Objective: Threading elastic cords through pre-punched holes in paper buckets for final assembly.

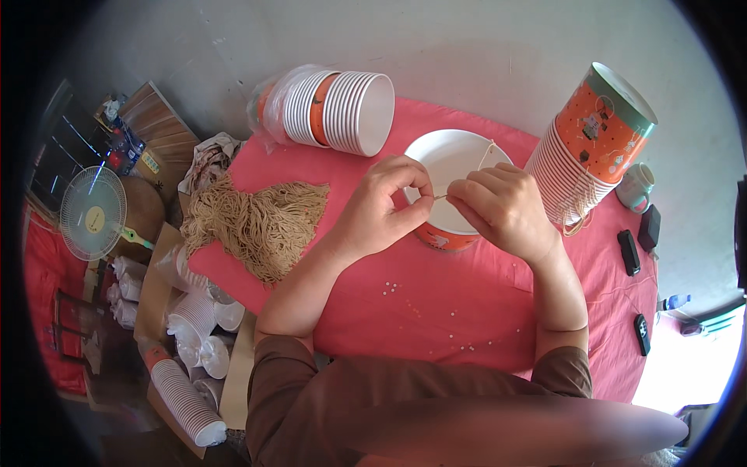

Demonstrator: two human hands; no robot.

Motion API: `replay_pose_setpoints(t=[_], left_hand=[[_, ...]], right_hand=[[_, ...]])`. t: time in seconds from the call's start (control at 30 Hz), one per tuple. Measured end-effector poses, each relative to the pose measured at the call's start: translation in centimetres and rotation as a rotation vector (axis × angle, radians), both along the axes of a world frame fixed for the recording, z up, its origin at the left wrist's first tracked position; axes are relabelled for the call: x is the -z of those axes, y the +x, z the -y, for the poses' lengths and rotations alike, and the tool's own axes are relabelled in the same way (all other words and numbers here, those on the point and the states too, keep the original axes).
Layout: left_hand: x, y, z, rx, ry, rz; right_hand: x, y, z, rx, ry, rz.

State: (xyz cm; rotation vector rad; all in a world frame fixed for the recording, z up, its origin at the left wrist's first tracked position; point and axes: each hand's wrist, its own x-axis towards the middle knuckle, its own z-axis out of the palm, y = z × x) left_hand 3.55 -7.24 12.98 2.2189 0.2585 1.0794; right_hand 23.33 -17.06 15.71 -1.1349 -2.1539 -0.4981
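Left hand: thumb and forefinger are pinching together on a thin tan string, just over the near rim of the paper bowl. Right hand: fingers are curling in, grip clamping on the same string right beside the left pinch. The string is running up from the right hand across the bowl's white inside toward its far rim.

The bowl is sitting upright on the pink table, white inside, orange outside, partly hidden behind both hands.

Places from the bowl:
- Left, well apart: a loose heap of tan strings is lying on the table edge.
- Behind and left, near: a stack of bowls is lying on its side, partly in clear plastic wrap.
- Right, near: a tall tilted stack of orange bowls is leaning, string loops hanging at its lower side.
- Further right: a small mug and dark small devices are resting on the table.
- In front, on the table: tiny white bits are scattered.
- Far left, off the table: a small fan is standing, and more white cups and lids are piling on the floor.
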Motion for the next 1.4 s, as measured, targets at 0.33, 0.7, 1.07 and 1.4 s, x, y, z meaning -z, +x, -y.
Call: replay_pose_setpoints(t=[0.33,0.7,1.07,1.4], left_hand=[[0.6,-0.6,0.3,-0.019,0.028,-0.077],[2.0,-1.4,1.5,-0.122,0.160,-0.045],[2.7,-1.4,0.3,-0.076,0.476,-0.014],[3.1,-1.9,0.1,-0.094,0.532,-0.038]], right_hand=[[-2.0,2.4,1.0,0.106,0.143,-0.078],[-1.8,3.4,0.7,0.198,0.144,-0.033],[-1.5,4.0,-0.3,0.189,0.138,-0.070],[-1.2,3.7,-0.2,0.192,0.079,-0.121]])
